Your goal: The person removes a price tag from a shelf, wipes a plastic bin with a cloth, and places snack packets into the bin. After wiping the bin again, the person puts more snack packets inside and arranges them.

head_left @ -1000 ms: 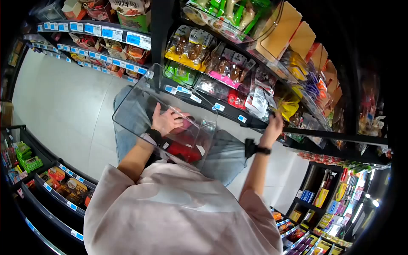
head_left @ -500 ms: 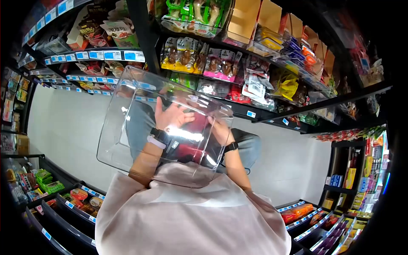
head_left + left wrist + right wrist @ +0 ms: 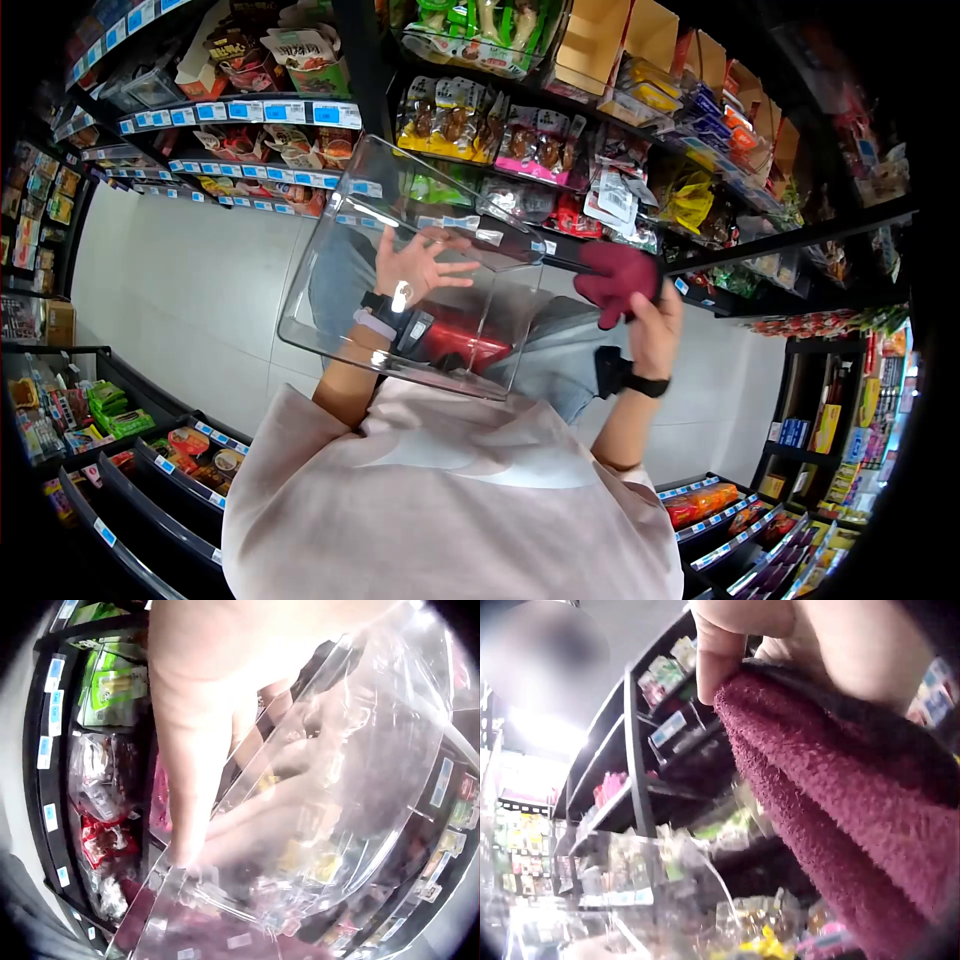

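In the head view, a clear plastic box (image 3: 510, 300) stands tilted over the person's lap. My left hand (image 3: 418, 268) shows through its clear wall, fingers spread and supporting the box. The left wrist view has the thumb (image 3: 191, 802) straight along the box's edge, with other fingers showing through the plastic. Right of the box, my right hand (image 3: 655, 335) grips a maroon cloth (image 3: 620, 280), which hangs bunched. Close up in the right wrist view, the cloth (image 3: 840, 802) is fuzzy and folded, with a dark part near the fingers.
Ahead is a black shelf with bagged snacks: yellow-based packs (image 3: 445, 125), pink-based packs (image 3: 540, 145) and cardboard display boxes (image 3: 590, 45). Boxed goods (image 3: 240, 60) fill shelves at left. Low racks (image 3: 150, 470) stand behind on both sides. Pale floor tiles (image 3: 190, 270) surround the person.
The right hand reached from the shelf edge into the box area, then moved back out to the right with the maroon cloth. The box has shifted right over the last half second.
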Tool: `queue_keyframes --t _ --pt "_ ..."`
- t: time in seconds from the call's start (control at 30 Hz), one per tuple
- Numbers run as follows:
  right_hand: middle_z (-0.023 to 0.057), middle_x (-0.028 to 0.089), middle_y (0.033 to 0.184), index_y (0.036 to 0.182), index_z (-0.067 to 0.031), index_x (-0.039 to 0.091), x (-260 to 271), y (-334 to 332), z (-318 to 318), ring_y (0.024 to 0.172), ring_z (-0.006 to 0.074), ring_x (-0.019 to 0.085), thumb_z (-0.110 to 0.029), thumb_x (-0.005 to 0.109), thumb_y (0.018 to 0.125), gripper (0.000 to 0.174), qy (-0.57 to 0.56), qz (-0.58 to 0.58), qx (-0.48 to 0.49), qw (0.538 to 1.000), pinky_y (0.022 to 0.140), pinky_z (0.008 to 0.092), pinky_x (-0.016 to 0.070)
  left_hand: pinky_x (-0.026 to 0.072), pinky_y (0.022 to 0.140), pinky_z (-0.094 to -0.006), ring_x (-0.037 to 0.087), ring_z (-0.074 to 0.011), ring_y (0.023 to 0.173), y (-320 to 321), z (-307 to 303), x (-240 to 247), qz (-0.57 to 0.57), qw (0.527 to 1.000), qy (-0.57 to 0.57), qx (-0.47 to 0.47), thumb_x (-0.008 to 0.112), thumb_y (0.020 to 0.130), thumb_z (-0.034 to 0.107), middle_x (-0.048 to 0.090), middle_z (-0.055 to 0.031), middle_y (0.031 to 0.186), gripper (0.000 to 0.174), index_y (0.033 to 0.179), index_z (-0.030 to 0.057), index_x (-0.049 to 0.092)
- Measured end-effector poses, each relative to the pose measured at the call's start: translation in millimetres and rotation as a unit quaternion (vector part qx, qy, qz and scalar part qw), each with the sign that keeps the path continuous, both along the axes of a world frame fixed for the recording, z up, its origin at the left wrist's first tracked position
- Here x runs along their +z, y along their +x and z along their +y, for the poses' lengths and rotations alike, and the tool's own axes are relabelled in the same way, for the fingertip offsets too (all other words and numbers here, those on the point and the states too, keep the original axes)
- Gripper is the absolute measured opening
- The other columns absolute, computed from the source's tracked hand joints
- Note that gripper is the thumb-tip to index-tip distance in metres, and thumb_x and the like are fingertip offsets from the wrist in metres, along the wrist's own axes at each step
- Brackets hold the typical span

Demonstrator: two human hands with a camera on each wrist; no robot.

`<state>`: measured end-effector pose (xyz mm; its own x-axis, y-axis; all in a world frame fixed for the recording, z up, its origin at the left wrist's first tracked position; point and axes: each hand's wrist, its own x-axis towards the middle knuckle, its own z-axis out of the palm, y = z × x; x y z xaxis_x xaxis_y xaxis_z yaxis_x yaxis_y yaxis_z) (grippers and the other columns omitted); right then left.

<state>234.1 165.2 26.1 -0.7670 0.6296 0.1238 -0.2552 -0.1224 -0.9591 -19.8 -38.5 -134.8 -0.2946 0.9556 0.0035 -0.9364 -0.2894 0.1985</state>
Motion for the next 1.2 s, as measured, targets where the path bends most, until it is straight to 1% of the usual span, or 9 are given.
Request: queue_keyframes --t 0.27,0.4,0.5,0.63,0.8,0.97,1.03,1.17,1.2 --pt "0.0248 0.058 0.114 0.119 0.0106 0.050 71 9 -56 0.108 0.0343 0.057 -0.019 0.079 0.064 0.069 0.073 0.165 -0.113 0.977 0.097 0.0448 0.0413 0.0297 0.091 -0.0711 0.035 -0.0594 0.118 1 14 -9 -0.008 0.998 -0.056 -0.042 0.025 0.081 0.076 0.040 -0.0283 0.131 0.083 0.114 0.0031 0.047" --pt "0.0171 0.059 0.103 0.097 0.0020 0.061 88 -57 -45 0.100 0.0359 0.054 -0.018 0.071 0.076 0.031 0.441 -0.064 0.278 0.851 0.088 0.0377 0.0413 0.0347 0.095 -0.0605 0.044 -0.0460 0.118 9 16 8 0.008 0.994 -0.112 -0.012 0.024 0.082 0.075 0.046 -0.0254 0.127 0.083 0.112 0.0018 0.048" --pt "0.0173 0.056 0.114 0.102 0.0011 0.059 55 -70 -45 0.111 0.0341 0.051 -0.016 0.069 0.077 0.032 0.425 -0.098 0.291 0.851 0.095 0.0397 0.0392 0.0380 0.099 -0.0483 0.049 -0.0356 0.116 4 9 -3 0.049 0.994 -0.092 0.013 0.025 0.084 0.072 0.047 -0.0251 0.126 0.081 0.113 -0.0003 0.047" --pt "0.0195 0.054 0.118 0.114 0.0010 0.053 8 -69 -27 0.116 0.0356 0.048 -0.013 0.070 0.073 0.046 0.456 -0.177 0.020 0.872 0.098 0.0396 0.0371 0.0395 0.100 -0.0444 0.050 -0.0376 0.112 6 5 -7 0.007 0.999 -0.053 -0.002 0.026 0.084 0.072 0.046 -0.0298 0.126 0.084 0.119 -0.0021 0.044" --pt "0.0135 0.065 0.094 0.104 0.0025 0.056 -76 -63 -9 0.081 0.0206 0.064 -0.019 0.052 0.093 0.025 0.154 -0.291 0.051 0.943 0.068 0.0307 0.0520 0.0381 0.100 -0.0452 0.049 -0.0388 0.114 5 22 -12 -0.003 0.999 0.005 -0.053 0.025 0.085 0.069 0.045 -0.0318 0.127 0.082 0.120 -0.0032 0.043" --pt "0.0136 0.066 0.085 0.092 0.0011 0.055 -94 -58 4 0.062 0.0156 0.063 -0.021 0.044 0.097 0.025 0.113 -0.260 -0.025 0.959 0.051 0.0269 0.0522 0.0382 0.100 -0.0449 0.049 -0.0368 0.115 -8 42 -7 -0.045 0.991 -0.051 -0.118 0.031 0.088 0.065 0.047 -0.0292 0.126 0.079 0.126 -0.0025 0.040" --pt "0.0152 0.065 0.085 0.095 0.0017 0.054 -88 -53 7 0.062 0.0182 0.064 -0.021 0.042 0.098 0.026 0.006 -0.243 -0.041 0.969 0.050 0.0284 0.0532 0.0365 0.102 -0.0435 0.048 -0.0344 0.118 -11 44 16 0.161 0.953 -0.255 -0.010 0.031 0.086 0.069 0.046 -0.0268 0.129 0.082 0.132 0.0010 0.035" --pt "0.0174 0.065 0.083 0.097 0.0037 0.051 -68 -44 -5 0.063 0.0214 0.065 -0.020 0.040 0.098 0.027 -0.038 -0.157 -0.075 0.984 0.049 0.0295 0.0545 0.0371 0.101 -0.0434 0.041 -0.0255 0.125 -12 40 96 0.191 0.978 -0.063 0.054 0.031 0.083 0.072 0.041 -0.0152 0.136 0.084 0.143 0.0127 0.025" --pt "0.0174 0.064 0.082 0.098 0.0044 0.051 -67 -43 -8 0.063 0.0213 0.066 -0.020 0.039 0.098 0.027 -0.033 -0.137 -0.110 0.984 0.047 0.0286 0.0541 0.0371 0.100 -0.0446 0.036 -0.0252 0.129 -19 46 84 0.557 0.790 -0.211 0.142 0.030 0.075 0.081 0.035 -0.0157 0.140 0.099 0.145 0.0111 0.020"
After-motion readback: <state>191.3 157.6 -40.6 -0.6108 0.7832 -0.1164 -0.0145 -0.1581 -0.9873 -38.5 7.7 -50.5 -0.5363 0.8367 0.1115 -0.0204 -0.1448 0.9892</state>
